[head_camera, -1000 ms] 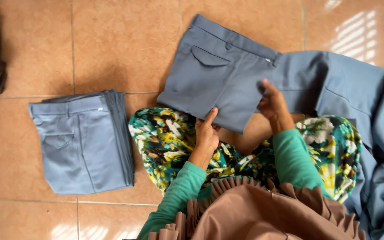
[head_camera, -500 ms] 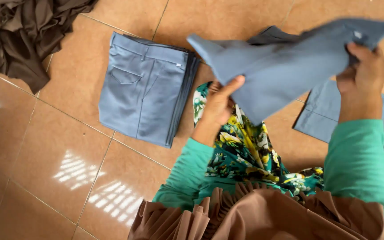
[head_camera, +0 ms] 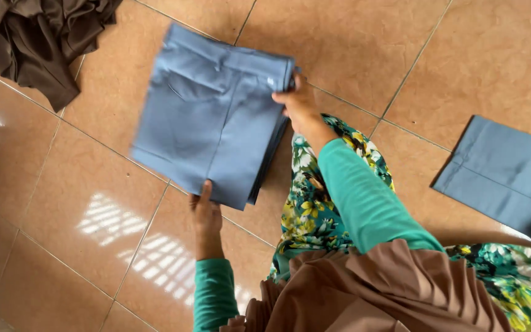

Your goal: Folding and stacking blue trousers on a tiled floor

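My left hand [head_camera: 207, 216] and right hand [head_camera: 300, 106] are bare, each arm in a long, close-fitting teal-green sleeve [head_camera: 364, 197], beneath a pleated brown garment [head_camera: 388, 289] and a floral skirt [head_camera: 314, 209] patterned in green, yellow, white and black.

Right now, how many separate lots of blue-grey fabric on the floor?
2. A folded stack at centre-left, with the left hand at its near edge and the right hand at its right edge; a flat piece at the right edge, partly out of view. The stack holds several layers, number unclear.
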